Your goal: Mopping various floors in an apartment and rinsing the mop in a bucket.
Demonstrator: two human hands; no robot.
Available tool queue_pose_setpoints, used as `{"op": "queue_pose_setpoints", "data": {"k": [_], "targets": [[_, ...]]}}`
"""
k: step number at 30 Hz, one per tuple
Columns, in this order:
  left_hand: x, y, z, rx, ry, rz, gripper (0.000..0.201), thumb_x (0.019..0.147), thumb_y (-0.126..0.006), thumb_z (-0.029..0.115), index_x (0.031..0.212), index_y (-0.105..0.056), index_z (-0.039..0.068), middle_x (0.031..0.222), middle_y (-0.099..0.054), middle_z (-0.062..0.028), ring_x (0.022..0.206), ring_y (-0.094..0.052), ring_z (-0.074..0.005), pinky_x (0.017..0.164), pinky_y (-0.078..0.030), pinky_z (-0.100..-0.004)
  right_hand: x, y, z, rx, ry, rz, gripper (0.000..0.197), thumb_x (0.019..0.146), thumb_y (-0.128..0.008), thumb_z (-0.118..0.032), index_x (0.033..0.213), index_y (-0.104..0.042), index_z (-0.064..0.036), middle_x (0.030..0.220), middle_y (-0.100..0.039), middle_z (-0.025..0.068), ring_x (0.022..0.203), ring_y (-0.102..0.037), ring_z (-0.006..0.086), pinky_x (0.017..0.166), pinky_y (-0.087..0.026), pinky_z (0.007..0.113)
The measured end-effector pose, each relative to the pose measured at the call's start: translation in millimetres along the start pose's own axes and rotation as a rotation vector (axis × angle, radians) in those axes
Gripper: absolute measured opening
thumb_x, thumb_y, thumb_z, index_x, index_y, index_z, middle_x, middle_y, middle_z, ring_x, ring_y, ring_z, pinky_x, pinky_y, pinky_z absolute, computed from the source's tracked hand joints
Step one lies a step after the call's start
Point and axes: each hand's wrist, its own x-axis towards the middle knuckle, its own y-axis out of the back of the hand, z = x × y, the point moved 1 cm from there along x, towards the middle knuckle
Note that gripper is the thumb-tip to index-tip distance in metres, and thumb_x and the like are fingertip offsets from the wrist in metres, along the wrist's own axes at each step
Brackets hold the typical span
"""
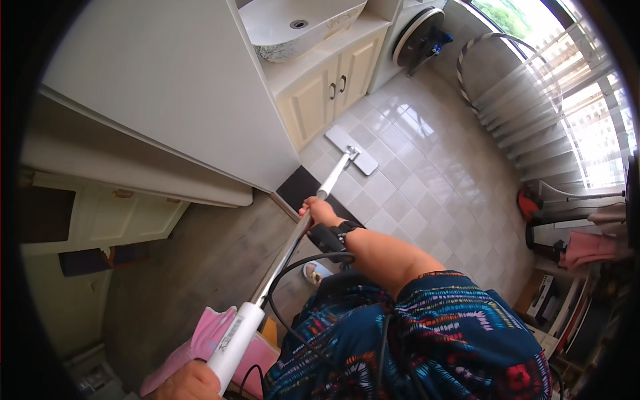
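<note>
A flat mop with a long metal pole (283, 257) reaches from the lower left toward the upper middle. Its white rectangular head (363, 162) lies flat on the tiled floor near the vanity cabinet. My left hand (190, 383) is closed round the white grip (237, 340) at the pole's near end, partly cut off by the lower edge. Farther up, my right hand (320, 211) wraps the pole just below its white lower section (332, 178). A black band with a dark device (330, 235) sits on my right wrist, and a black cable loops beside the pole.
A cream vanity cabinet (311, 100) with a white basin (293, 33) stands ahead, beside a round-doored washing machine (417, 37). At right hang sheer curtains (533, 113), with a striped hoop (467, 63) near them. A dark threshold strip (298, 190) divides wood-look floor from tiles.
</note>
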Motion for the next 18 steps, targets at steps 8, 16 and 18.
{"op": "queue_pose_setpoints", "data": {"k": [8, 16, 18], "targets": [[8, 22, 68, -0.137, 0.074, 0.335, 0.019, 0.067, -0.051, 0.015, 0.056, -0.035, 0.014, 0.051, -0.039, 0.0024, 0.045, -0.04, -0.0096, 0.047, -0.03, -0.0231, 58, 12, 131, -0.656, 0.475, -0.373, 0.004, 0.074, -0.044, -0.011, 0.076, -0.04, -0.0112, 0.063, -0.043, 0.0019, 0.053, -0.047, 0.0155, 0.044, -0.04, 0.032], [-15, 70, 94, -0.287, -0.196, -0.3, 0.023, 0.065, -0.064, 0.022, 0.07, -0.045, 0.011, 0.062, -0.047, 0.0018, 0.056, -0.047, -0.0113, 0.049, -0.033, -0.0238, -99, -40, 89, -0.151, -0.258, 0.038, 0.007, 0.077, -0.043, -0.015, 0.08, -0.037, -0.0111, 0.062, -0.041, 0.0024, 0.053, -0.043, 0.0146, 0.044, -0.037, 0.033], [-7, 57, 98, -0.212, -0.19, -0.316, 0.021, 0.065, -0.065, 0.021, 0.066, -0.048, 0.008, 0.061, -0.052, -0.0009, 0.056, -0.051, -0.0116, 0.047, -0.037, -0.0235, -107, -35, 78, -0.16, -0.202, 0.084, 0.008, 0.077, -0.042, -0.017, 0.077, -0.038, -0.01, 0.06, -0.042, 0.0032, 0.052, -0.043, 0.0153, 0.045, -0.037, 0.033]]}}
